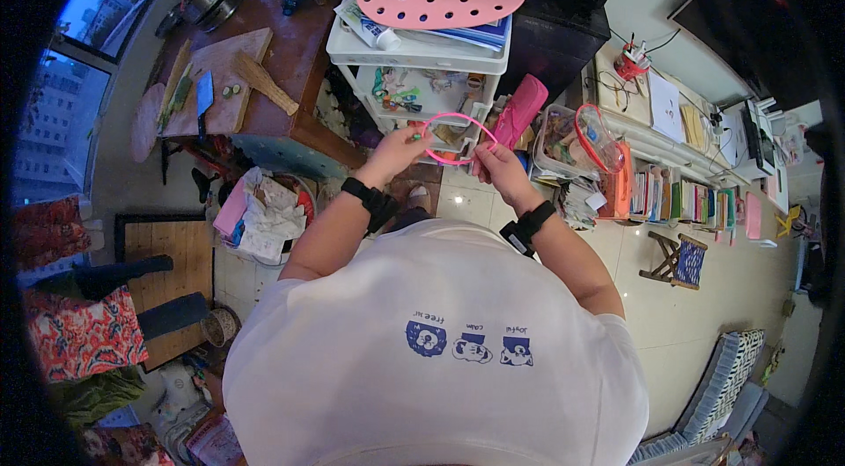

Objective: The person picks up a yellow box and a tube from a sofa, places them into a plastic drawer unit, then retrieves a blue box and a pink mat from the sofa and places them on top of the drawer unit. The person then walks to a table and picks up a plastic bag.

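A thin bright pink ring (453,115), which looks like a headband or hoop, is held up between my two hands. My left hand (404,148) grips its left side, and a small green thing shows at the fingertips. The fingers of my right hand (500,166) pinch the ring's lower right side. Behind the ring stands a white plastic drawer unit (419,58) with an opened drawer (432,111) that holds small colourful hair ties or trinkets. Part of a lower drawer's contents shows through the ring.
A pink perforated board (441,0) and a tube (370,27) lie on the unit. Rightward are a pink case (521,111), a clear bin (558,142) and books (686,199). A wooden table (300,80) at left bears a cutting board (224,70), a cleaver (205,96) and a whisk broom (264,83).
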The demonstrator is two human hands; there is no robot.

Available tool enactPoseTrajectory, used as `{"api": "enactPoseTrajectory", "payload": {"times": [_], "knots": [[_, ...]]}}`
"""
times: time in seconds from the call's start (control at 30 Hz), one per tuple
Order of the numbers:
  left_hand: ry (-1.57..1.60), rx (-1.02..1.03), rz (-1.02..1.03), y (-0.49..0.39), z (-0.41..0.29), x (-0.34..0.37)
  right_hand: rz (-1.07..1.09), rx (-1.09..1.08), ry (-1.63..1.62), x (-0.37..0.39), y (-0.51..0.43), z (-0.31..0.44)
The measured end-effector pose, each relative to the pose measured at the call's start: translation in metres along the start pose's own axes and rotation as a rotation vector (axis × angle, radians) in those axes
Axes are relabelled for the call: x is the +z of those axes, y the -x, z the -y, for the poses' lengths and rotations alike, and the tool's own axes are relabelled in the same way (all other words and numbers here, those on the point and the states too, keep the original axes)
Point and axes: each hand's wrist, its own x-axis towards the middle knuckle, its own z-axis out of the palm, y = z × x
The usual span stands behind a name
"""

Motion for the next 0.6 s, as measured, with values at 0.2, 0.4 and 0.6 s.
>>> {"api": "enactPoseTrajectory", "payload": {"times": [0.2,0.4,0.6], "knots": [[0.060,-0.047,-0.001,-0.002,0.023,0.013,-0.090,0.048,0.071,-0.019,0.017,-0.012],[0.124,-0.056,-0.249,-0.036,0.040,-0.023,-0.196,0.056,0.271,-0.041,0.026,-0.009],[-0.010,-0.054,-0.541,-0.114,0.073,-0.061,-0.298,0.065,0.227,-0.043,0.023,-0.014]]}}
